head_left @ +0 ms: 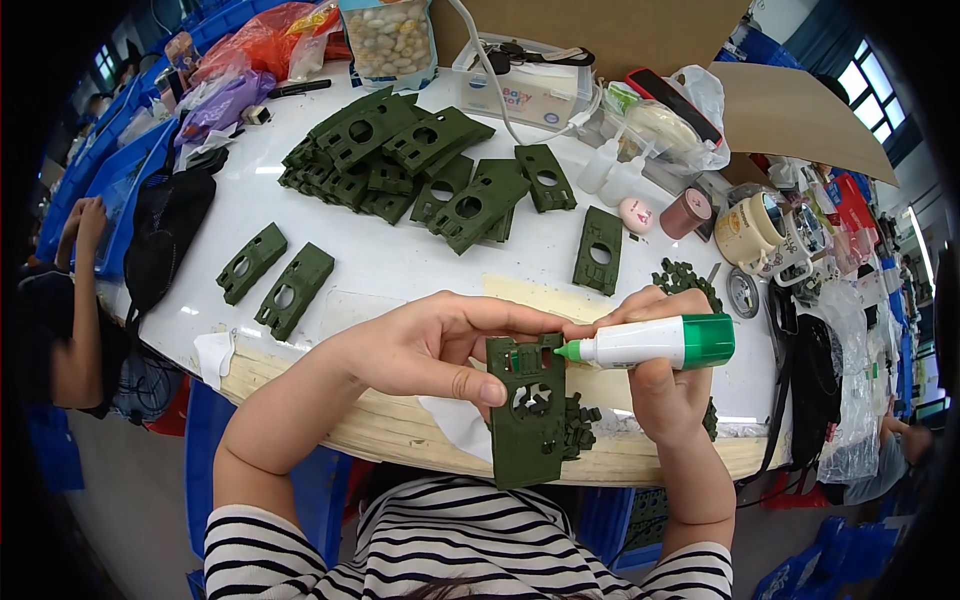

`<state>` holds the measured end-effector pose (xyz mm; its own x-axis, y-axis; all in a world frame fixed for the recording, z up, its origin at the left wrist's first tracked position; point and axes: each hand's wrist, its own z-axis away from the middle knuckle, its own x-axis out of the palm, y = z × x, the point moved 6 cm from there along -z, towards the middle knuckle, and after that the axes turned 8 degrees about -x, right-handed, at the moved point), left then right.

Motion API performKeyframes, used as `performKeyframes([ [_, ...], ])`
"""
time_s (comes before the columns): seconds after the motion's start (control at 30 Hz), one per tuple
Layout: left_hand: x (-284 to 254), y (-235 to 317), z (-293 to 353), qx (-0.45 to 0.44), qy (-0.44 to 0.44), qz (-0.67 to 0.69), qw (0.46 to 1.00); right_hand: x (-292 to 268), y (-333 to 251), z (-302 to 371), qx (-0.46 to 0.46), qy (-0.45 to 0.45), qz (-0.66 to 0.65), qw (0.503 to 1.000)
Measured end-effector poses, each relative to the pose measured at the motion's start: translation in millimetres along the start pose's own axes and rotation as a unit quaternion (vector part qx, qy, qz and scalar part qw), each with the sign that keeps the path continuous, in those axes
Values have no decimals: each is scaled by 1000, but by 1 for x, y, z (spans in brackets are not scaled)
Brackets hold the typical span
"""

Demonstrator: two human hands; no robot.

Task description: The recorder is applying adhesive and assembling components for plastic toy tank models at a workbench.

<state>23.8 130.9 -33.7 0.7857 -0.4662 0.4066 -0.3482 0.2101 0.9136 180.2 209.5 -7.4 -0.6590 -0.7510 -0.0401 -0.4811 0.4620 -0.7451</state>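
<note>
My left hand (430, 345) grips a dark green plastic toy tank hull (527, 455) by its upper end, thumb on the face. The hull has a round hole and stands near the table's front edge. In my right hand (660, 395) is a white glue bottle (640, 343) with a green base and green nozzle. It lies nearly level, its tip at the hull's upper right corner. Small green pieces (578, 430) lie behind the hull. Farther off is a heap of similar hulls (370, 150). Single hulls rest at left (295, 290) and right (598, 252).
More small green parts (688, 280) lie at right, near mugs (750, 232) and a round tin (742, 292). Dropper bottles (600, 165), a clear plastic box (525, 90) and a bag of pebble-like pieces (390, 40) stand at the back. Another person's arm (85, 300) shows at far left.
</note>
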Motion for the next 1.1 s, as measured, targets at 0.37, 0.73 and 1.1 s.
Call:
performKeyframes([
  [0.37, -1, -1, 0, -17, 7, 13, 1000, 2, -3, -3, -16, -14, -5, 1000],
  [0.73, 1, 1, -2, 46, -25, -8, 999, 7, -2, -2, 38, 14, -89, 995],
  [1.1, 0, -2, -1, 32, -21, 6, 999, 4, -2, -2, 14, -22, -34, 999],
])
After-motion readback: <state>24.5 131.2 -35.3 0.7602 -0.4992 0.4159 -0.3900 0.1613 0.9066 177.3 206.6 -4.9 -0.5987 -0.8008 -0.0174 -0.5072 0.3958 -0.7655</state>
